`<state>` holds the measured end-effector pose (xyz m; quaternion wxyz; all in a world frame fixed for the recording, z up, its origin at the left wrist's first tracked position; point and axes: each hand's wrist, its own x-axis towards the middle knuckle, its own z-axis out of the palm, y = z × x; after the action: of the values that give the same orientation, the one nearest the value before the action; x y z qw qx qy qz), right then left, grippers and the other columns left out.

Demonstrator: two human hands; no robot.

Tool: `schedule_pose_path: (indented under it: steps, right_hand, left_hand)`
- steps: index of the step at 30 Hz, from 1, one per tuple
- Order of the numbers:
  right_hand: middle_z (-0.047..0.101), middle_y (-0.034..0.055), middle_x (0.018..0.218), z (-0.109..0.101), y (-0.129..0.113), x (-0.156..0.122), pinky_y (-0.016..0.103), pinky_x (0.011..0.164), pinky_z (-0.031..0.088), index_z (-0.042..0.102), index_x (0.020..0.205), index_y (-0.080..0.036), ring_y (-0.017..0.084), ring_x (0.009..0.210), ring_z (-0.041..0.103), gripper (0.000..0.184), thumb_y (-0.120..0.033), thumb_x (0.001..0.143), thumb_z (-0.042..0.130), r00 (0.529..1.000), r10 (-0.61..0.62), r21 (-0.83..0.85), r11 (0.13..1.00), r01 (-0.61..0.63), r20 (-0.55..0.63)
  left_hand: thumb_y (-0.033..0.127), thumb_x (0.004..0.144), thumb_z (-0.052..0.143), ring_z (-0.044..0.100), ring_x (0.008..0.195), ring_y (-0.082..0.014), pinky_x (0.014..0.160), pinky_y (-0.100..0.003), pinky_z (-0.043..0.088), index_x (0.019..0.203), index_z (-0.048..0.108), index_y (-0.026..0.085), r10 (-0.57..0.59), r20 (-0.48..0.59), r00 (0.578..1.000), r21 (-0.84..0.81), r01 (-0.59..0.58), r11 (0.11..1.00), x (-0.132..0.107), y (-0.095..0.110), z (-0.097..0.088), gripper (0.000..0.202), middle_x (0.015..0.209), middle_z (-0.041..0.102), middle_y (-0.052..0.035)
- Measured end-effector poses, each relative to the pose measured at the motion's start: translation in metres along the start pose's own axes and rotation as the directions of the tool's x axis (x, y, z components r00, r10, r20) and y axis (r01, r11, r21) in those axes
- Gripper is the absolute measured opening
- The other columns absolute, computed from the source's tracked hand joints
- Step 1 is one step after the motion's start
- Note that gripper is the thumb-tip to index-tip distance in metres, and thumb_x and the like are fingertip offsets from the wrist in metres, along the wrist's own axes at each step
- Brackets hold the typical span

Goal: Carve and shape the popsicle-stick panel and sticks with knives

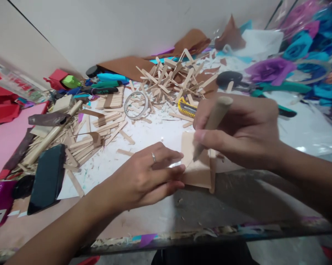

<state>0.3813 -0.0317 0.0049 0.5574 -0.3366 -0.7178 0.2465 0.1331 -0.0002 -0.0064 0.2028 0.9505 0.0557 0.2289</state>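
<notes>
My right hand [235, 129] grips a thick tan stick [219, 112], slanted with its darker pointed tip down on a small tan board [196, 173]. A thin line shows on the board near the tip. My left hand [152, 176], with a ring on one finger, lies palm down. Its fingers are stretched out and somewhat apart, their tips touching the board's left edge; its thumb is hidden. A flat wooden craft stick [213, 176] shows along the board's right edge. Just beyond my right hand lies a yellow utility knife [186, 107].
Craft sticks [171, 79] pile up at the back, with more at left. Tape roll [136, 105], phone [46, 178], green-handled pliers [284, 87] and brown felt [124, 66] lie around. Paper flowers [271, 70] fill the right back. The table edge [166, 239] runs close in front.
</notes>
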Motion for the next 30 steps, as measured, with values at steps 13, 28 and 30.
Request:
schedule_pose_path:
  steps: [13,28,30]
  right_hand:
    - [0.062,-0.0021,0.069,0.000,0.000,-0.001,0.028,0.055,0.047,0.062,0.077,-0.021,0.012,0.061,0.058,0.016,-0.013,0.087,0.072,0.997,-0.051,0.055,0.997,0.055,-0.061]
    - [0.059,-0.0031,0.066,0.000,0.001,-0.005,0.030,0.056,0.043,0.057,0.071,-0.021,0.012,0.058,0.055,0.023,-0.012,0.087,0.071,0.997,-0.075,0.058,0.996,0.075,0.012]
    - [0.059,-0.0037,0.064,0.001,0.002,-0.004,0.030,0.055,0.044,0.058,0.070,-0.021,0.012,0.057,0.055,0.023,-0.013,0.086,0.072,0.996,-0.093,0.063,0.994,0.093,0.002]
  left_hand:
    - [0.050,0.096,0.074,0.066,0.124,-0.0325,0.102,-0.051,0.059,0.119,0.074,0.018,0.054,0.099,0.994,0.060,-0.061,0.996,0.005,0.001,-0.008,0.039,0.137,0.069,-0.0183]
    - [0.059,0.094,0.072,0.056,0.144,-0.0376,0.118,-0.058,0.053,0.139,0.067,0.020,0.046,0.189,0.981,0.131,-0.072,0.989,0.006,0.003,-0.008,0.059,0.150,0.063,-0.0193]
    - [0.058,0.095,0.071,0.058,0.143,-0.0359,0.118,-0.055,0.053,0.137,0.068,0.019,0.058,0.175,0.983,0.132,-0.082,0.988,0.006,0.002,-0.008,0.057,0.148,0.064,-0.0194]
